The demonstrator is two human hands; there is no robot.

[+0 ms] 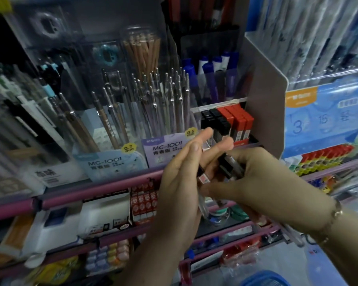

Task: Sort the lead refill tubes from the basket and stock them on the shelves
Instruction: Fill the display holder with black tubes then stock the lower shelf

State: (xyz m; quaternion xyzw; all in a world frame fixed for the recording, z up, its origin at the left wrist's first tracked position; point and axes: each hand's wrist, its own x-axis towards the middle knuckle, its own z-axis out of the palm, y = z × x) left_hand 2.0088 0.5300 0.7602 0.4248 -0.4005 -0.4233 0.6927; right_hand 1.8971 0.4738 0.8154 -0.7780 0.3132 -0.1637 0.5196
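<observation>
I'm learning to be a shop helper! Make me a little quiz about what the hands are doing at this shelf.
1. True or false: the right hand holds a bunch of black-capped lead refill tubes.
2. Which colours are the small refill boxes stocked in the clear shelf compartment behind the hands? A) black and red B) green and yellow
3. Fill in: the purple label reads ___ mm.

Key: 1 true; 2 A; 3 0.5
</observation>
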